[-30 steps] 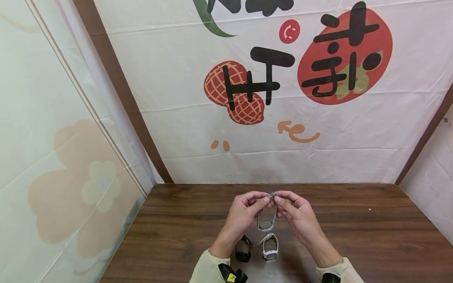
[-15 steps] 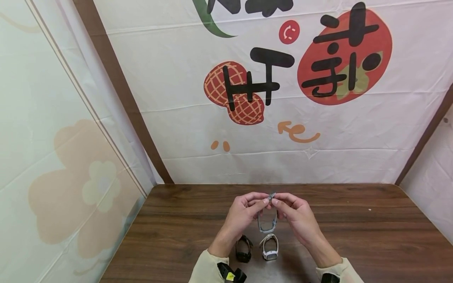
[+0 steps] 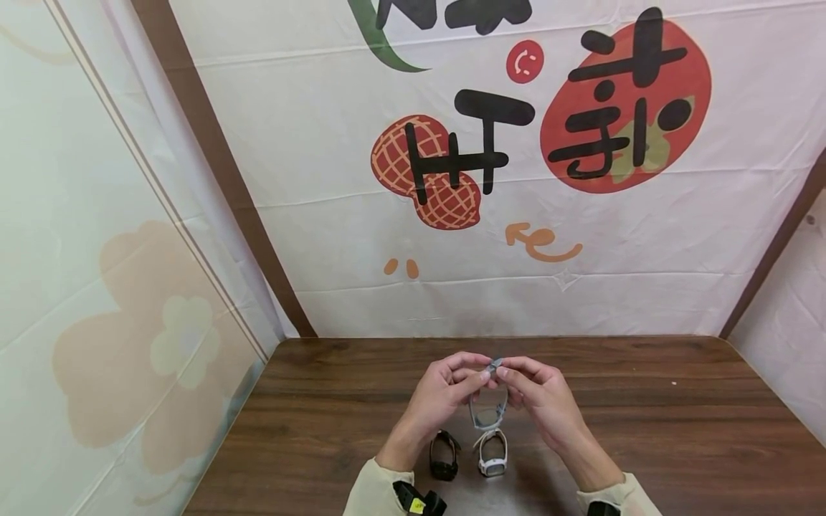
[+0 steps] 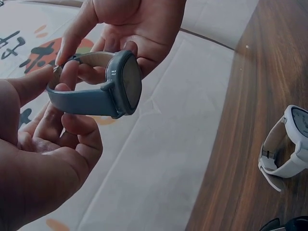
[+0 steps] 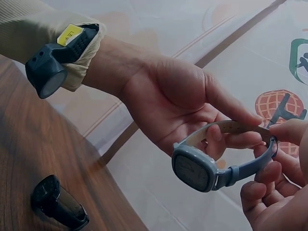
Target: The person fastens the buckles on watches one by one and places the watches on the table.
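Both hands hold a blue-grey wristwatch (image 5: pixel 192 166) up over the table, its strap looped and its dial hanging at the bottom in the head view. My left hand (image 3: pixel 435 394) pinches one strap end between thumb and index finger. From the other side my right hand (image 3: pixel 545 401) pinches the strap at the buckle (image 5: pixel 273 143), thumb and fingertips close against the left ones. The two strap ends overlap between the fingertips, partly hidden by them. In the left wrist view the blue strap (image 4: pixel 82 102) runs from the fingers to the square case.
Below the hands, a black watch (image 3: pixel 443 469) and a white watch (image 3: pixel 493 466) stand side by side on the brown wooden table (image 3: pixel 310 430), straps looped. A white printed cloth (image 3: pixel 387 308) hangs behind the table. A camera is strapped to each wrist.
The blue watch has sunk slightly, its dial now just at the top of the white watch in the head view. The strap ends have shifted a little between the fingertips.
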A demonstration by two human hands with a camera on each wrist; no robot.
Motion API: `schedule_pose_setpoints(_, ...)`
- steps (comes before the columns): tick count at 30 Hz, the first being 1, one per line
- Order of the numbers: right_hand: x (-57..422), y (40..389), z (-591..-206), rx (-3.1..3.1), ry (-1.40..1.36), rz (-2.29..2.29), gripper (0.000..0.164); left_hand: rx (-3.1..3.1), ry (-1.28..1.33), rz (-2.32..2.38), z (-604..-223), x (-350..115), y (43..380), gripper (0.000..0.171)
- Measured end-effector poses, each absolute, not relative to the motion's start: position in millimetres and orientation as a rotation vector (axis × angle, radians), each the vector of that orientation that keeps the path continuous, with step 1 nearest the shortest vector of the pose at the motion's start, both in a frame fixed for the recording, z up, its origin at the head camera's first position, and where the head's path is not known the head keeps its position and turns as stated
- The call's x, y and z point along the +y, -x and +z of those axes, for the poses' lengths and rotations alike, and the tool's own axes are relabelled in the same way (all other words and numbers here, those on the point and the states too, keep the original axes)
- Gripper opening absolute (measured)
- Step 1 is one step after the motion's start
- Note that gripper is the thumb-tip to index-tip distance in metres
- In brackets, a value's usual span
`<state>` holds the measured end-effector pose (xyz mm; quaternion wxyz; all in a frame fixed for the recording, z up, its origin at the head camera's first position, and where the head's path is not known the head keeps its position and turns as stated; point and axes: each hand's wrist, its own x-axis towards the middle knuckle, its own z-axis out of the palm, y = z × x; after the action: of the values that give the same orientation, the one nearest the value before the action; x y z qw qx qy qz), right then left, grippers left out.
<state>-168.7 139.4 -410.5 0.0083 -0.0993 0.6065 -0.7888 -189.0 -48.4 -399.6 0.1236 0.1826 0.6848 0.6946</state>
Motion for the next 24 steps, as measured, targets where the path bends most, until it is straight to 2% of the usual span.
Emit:
schedule_pose_setpoints(15, 140.6, 169.9, -412.3, 1.922, 0.366, -2.421, 0.016, 1.893, -0.589, 2.063, -402.0, -47.0, 188.1, 0.032)
schedule_pose_setpoints(24, 140.0, 168.0, -413.1, 1.955, 0.382, -2.426, 0.013, 1.974, -0.577, 2.072, -400.7, -45.5, 186.0, 0.03)
